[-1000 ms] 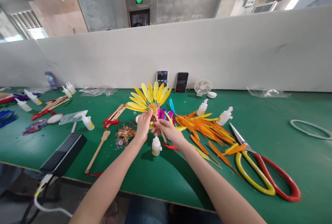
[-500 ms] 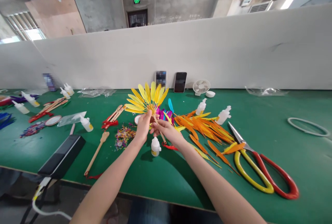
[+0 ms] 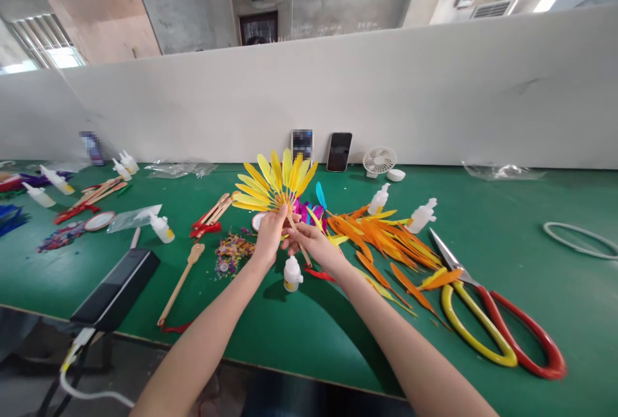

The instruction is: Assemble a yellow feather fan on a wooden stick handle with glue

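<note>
Left hand (image 3: 269,235): we pinch the fan (image 3: 275,184) firmly at its base, behind the bottle (image 3: 291,273).
Right hand (image 3: 313,242): fingers clamped on the stick (image 3: 302,251).

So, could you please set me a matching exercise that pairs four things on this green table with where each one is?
Things:
1. yellow feather fan
2. scissors
3. small desk fan
4. white ring

Places:
a. lying flat at the far right of the table
b. held up off the table by the left hand and right hand
c. standing at the white partition, next to a dark phone
d. lying just right of the orange feathers, red and yellow handles nearest the person

Pairs: 1-b, 2-d, 3-c, 4-a.
</note>
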The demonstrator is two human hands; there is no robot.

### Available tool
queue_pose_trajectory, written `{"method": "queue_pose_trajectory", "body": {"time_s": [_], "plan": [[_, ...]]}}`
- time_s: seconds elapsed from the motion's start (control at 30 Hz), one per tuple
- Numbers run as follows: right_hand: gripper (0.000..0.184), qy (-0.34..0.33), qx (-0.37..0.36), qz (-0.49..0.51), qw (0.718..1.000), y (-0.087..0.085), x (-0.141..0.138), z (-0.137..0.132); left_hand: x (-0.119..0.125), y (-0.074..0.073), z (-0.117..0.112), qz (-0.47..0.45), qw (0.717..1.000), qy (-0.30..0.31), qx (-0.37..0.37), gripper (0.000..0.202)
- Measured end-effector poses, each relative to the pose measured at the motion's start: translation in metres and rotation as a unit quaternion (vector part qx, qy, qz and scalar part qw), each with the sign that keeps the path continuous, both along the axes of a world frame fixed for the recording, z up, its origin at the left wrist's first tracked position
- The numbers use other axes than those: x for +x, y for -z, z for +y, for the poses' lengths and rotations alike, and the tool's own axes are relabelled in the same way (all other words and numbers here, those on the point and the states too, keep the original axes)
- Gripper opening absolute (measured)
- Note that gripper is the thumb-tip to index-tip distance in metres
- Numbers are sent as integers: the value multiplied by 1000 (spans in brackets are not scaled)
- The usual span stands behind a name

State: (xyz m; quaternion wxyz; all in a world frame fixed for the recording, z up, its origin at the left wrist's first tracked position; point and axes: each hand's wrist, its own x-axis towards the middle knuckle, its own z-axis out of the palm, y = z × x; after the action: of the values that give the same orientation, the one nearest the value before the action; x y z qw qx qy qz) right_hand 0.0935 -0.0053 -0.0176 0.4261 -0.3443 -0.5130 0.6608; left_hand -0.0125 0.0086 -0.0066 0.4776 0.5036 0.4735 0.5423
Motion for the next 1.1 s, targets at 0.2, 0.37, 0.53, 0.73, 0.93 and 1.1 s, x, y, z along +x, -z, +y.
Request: {"method": "queue_pose_trajectory", "body": {"time_s": [0.2, 0.37, 0.53, 0.73, 0.93, 1.1], "plan": [[33, -2, -1, 4, 1000, 2, 0, 1, 1, -5, -3, -13, 1000, 7, -10, 52], [33, -14, 9, 11, 1000, 2, 1, 1, 2, -7, -5, -20, 999, 12, -27, 49], [36, -18, 11, 8, 1000, 4, 1, 1, 3, -8, -5, -18, 1000, -4, -21, 46], [38, -20, -7, 12, 1000, 3, 0, 0, 2, -7, -5, 2, 1000, -3, -13, 42], [42, 37, 22, -8, 999, 2, 0, 1, 5, -2, -4, -58, 998, 18, -27, 41], [41, 5, -26, 92, 995, 0, 2, 1, 6, 2, -1, -68, 996, 49, -11, 35]]}}
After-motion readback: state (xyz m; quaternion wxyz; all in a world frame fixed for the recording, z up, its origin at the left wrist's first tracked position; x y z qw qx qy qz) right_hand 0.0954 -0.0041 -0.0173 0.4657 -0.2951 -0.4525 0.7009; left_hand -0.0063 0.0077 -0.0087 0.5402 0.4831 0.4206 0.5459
